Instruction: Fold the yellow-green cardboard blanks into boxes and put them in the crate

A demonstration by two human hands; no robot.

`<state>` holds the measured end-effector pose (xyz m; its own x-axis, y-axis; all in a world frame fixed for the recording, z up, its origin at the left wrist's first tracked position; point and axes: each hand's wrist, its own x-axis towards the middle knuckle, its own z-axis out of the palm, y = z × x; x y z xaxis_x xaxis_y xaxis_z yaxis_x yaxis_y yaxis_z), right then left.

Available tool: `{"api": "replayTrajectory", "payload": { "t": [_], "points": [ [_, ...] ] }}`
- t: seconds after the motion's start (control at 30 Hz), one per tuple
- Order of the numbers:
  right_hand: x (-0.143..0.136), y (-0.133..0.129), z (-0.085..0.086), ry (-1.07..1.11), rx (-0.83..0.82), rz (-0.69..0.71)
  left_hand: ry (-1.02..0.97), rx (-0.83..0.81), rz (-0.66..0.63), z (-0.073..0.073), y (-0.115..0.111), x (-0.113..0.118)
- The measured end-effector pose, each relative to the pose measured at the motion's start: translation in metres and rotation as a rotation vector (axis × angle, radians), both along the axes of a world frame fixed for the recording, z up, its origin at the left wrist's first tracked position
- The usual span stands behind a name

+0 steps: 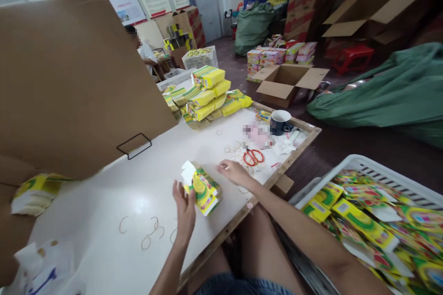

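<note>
A yellow-green printed carton (204, 190) with white end flaps standing open lies on the white tabletop (162, 189). My left hand (185, 205) is at its left edge, fingers apart and reaching along its side. To the right of the carton, separated from it by a small gap, my right hand (233, 171) hovers over the table with its fingers curled together; anything between the fingertips is too small to make out. Red-handled scissors (254, 157) lie beyond my right hand among thin rubber bands. Several more bands (146, 242) are scattered left of my left hand.
Stacked yellow cartons (207, 94) stand at the table's far end, near a dark mug (280, 122). A big cardboard sheet (79, 87) rises on the left. At the right, a white basket (398, 179) holds many flat cartons. A person (145, 53) sits in the background.
</note>
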<state>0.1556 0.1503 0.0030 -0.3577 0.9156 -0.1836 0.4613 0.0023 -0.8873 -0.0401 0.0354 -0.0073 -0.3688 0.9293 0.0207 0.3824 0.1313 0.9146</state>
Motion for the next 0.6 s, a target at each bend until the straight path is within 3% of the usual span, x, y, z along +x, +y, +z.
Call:
{"api": "replayTrajectory", "payload": {
  "t": [0.07, 0.2, 0.4, 0.6],
  "points": [
    [0.032, 0.018, 0.001, -0.203, 0.034, -0.156, 0.252, 0.104, -0.043, 0.013, -0.001, -0.017],
    [0.074, 0.044, -0.005, -0.479, 0.007, -0.300, 0.615, 0.202, -0.327, 0.041, 0.006, -0.035],
    [0.074, 0.051, -0.017, -0.574, -0.038, -0.295, 0.756, 0.062, -0.646, 0.068, 0.035, -0.030],
    [0.075, 0.050, -0.014, -0.484, -0.002, -0.365, 0.838, -0.024, -0.709, 0.077, 0.040, -0.020]
  ]
}}
